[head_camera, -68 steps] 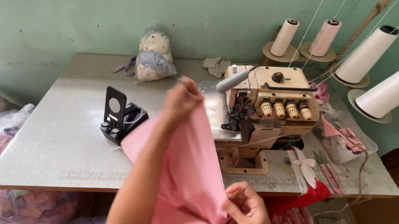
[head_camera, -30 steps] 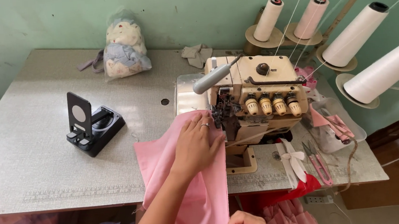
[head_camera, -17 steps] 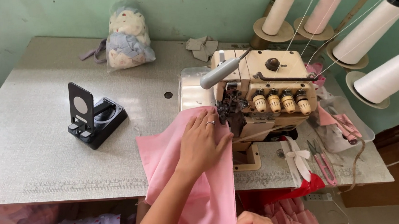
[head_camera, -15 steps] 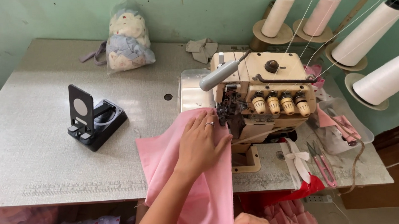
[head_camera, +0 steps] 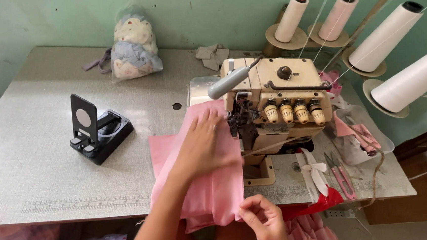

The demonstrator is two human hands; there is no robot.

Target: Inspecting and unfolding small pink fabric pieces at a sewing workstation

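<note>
- The speckled grey surface (head_camera: 34,164) carries a cream overlock machine (head_camera: 278,99), with thread cones (head_camera: 396,55) at its right and a black phone stand (head_camera: 97,129) well to its left.
- The pink fabric (head_camera: 203,187) lies flat beside the machine's needle area and hangs over the front edge; it should stay smooth and square to the presser foot.
- The left hand (head_camera: 205,146) rests on it, fingers spread flat; light, even pressure seems best.
- The right hand (head_camera: 264,220) takes the lower right edge in a thumb-and-finger grip, best kept taut and aligned.
</note>
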